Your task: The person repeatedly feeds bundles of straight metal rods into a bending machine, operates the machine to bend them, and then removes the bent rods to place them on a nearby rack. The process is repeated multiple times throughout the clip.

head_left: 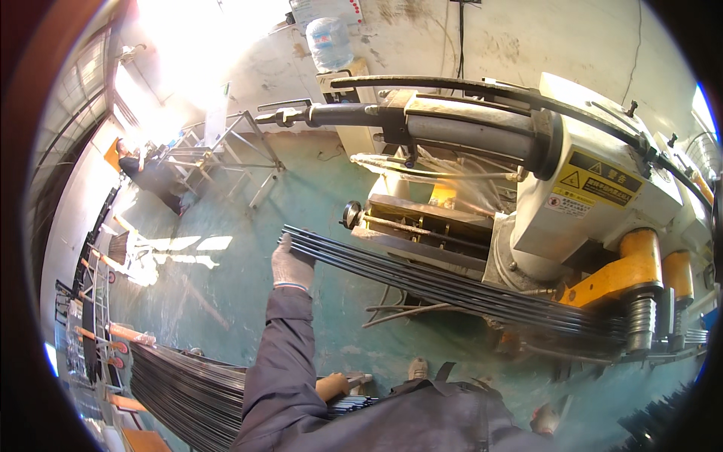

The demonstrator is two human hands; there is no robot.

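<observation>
We are gripping the free end of a bundle of thin dark metal rods (452, 290) with our gloved left hand (291, 265), its fingers closed around them; the rods are running into a cream-and-yellow bending machine (595, 203).

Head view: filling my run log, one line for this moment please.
left hand: gloved, grips bundle of dark rods | rods: in machine rollers | right hand: unseen

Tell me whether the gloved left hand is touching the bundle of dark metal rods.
Touching. In the head view, the left hand grips the free end of the rod bundle, fingers wrapped over it with no gap.
</observation>
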